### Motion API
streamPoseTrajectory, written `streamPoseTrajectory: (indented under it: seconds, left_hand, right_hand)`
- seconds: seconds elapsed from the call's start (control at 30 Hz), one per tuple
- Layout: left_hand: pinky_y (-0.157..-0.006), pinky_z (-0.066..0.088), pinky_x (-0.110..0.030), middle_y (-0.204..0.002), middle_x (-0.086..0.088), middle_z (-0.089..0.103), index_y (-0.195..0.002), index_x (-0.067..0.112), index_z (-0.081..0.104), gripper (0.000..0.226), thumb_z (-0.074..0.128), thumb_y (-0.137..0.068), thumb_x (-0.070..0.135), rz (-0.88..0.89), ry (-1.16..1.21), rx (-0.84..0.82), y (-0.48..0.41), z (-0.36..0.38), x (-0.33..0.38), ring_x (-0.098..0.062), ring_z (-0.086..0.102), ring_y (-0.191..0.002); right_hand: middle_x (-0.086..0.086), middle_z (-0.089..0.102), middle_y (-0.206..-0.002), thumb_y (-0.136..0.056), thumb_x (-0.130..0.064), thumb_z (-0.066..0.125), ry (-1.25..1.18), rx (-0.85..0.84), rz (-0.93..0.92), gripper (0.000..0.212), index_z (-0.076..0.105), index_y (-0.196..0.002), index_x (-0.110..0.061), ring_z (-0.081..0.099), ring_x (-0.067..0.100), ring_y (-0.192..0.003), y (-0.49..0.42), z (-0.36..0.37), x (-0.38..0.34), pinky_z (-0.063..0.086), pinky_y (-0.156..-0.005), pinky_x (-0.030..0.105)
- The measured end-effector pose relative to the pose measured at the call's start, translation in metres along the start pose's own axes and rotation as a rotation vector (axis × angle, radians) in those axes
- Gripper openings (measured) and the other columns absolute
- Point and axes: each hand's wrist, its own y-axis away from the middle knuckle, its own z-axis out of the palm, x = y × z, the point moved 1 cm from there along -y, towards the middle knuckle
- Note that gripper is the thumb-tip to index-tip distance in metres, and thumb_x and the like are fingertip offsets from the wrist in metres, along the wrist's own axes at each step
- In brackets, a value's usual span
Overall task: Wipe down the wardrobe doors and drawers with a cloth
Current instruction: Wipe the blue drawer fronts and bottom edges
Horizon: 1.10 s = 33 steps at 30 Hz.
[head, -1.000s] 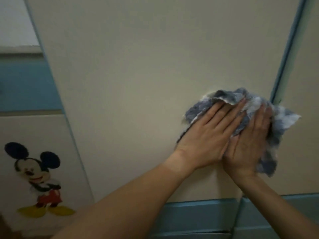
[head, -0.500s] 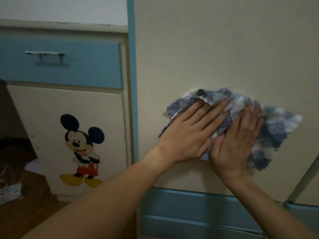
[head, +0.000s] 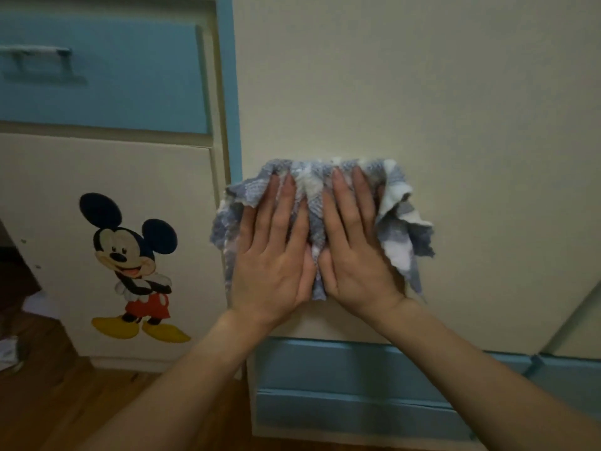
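Cloth [head: 398,222]: blue-and-white, bunched into folds, spread flat against the door [head: 422,92] low down, near its 7 o'clock corner.
Left grip [head: 273,255]: released, fingers straight and pointing to 12 o'clock, palm pressing the cloth's 9 o'clock half onto the door.
Right grip [head: 354,255]: released too, fingers straight, palm on the cloth just beside the left grip, thumbs nearly touching.
Why flat palms: neither grip pinches the cloth. Pressure alone seems to pin it to the upright panel, which spreads the force over a wide patch and lets the cloth slide.
Why two grips: side by side they cover most of the cloth, so it likely won't roll up or drop as it slides. Its loose 3 o'clock edge hangs free.
Strip [head: 229,92]: blue upright edging at 9 o'clock of the cloth, whose corner just reaches it, so the stroke seems to be at the door's edge.
Drawers [head: 341,369]: blue, at 6 o'clock below the door, well apart from the cloth, probably yet to be wiped.
Side unit: at 9 o'clock, a blue drawer [head: 113,76] with a handle [head: 35,60] sits above a small door carrying a mouse sticker [head: 133,262].
Progress: midway, by my judgement. This is door wiping, with the drawers left.
Risk: easing the pressure would let the cloth fall to the floor [head: 65,402].
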Motion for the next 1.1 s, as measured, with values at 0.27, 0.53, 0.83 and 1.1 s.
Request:
streamPoseTrajectory:
  seconds: [0.27, 0.53, 0.83, 1.1]
  left_hand:
    - [-0.125, 0.0, -0.048, -0.157, -0.024, 0.01, -0.157, 0.006, 0.0, 0.071, 0.03, -0.096, 0.025, -0.194, 0.025, 0.123, 0.0, 0.022, 0.048, -0.025, -0.011, -0.155]
    - [-0.125, 0.0, -0.046, -0.155, -0.025, 0.014, -0.154, 0.003, 0.008, 0.066, 0.032, -0.097, 0.026, -0.057, 0.013, 0.085, -0.016, 0.056, 0.142, -0.036, 0.002, -0.151]
    - [-0.123, -0.007, -0.043, -0.158, -0.022, 0.006, -0.152, -0.001, 0.018, 0.061, 0.026, -0.101, 0.031, 0.138, -0.028, -0.035, -0.03, 0.08, 0.208, -0.025, -0.022, -0.152]
    - [-0.124, -0.01, -0.04, -0.163, -0.01, 0.013, -0.156, 0.004, 0.012, 0.063, 0.031, -0.103, 0.033, 0.316, 0.058, -0.107, -0.032, 0.089, 0.244, -0.031, 0.016, -0.148]
  right_hand:
    - [0.034, 0.03, -0.151, -0.092, 0.003, 0.051, -0.267, -0.095, -0.103, 0.054, 0.031, -0.14, 0.018, 0.001, 0.029, -0.151, 0.009, -0.025, 0.029, -0.002, -0.124, 0.036]
    - [0.021, 0.022, -0.153, -0.085, 0.006, 0.053, -0.139, -0.089, -0.077, 0.067, 0.021, -0.143, 0.013, -0.008, 0.023, -0.151, 0.071, -0.075, 0.108, 0.002, -0.124, 0.042]
    - [0.017, 0.025, -0.148, -0.09, -0.011, 0.039, 0.175, -0.005, 0.056, 0.056, 0.026, -0.142, 0.005, -0.014, 0.019, -0.151, 0.136, -0.111, 0.16, -0.005, -0.124, 0.037]
    - [-0.003, -0.015, -0.164, -0.092, -0.019, 0.037, 0.346, 0.131, 0.329, 0.076, -0.004, -0.156, -0.01, -0.008, 0.024, -0.152, 0.191, -0.103, 0.167, 0.001, -0.124, 0.045]
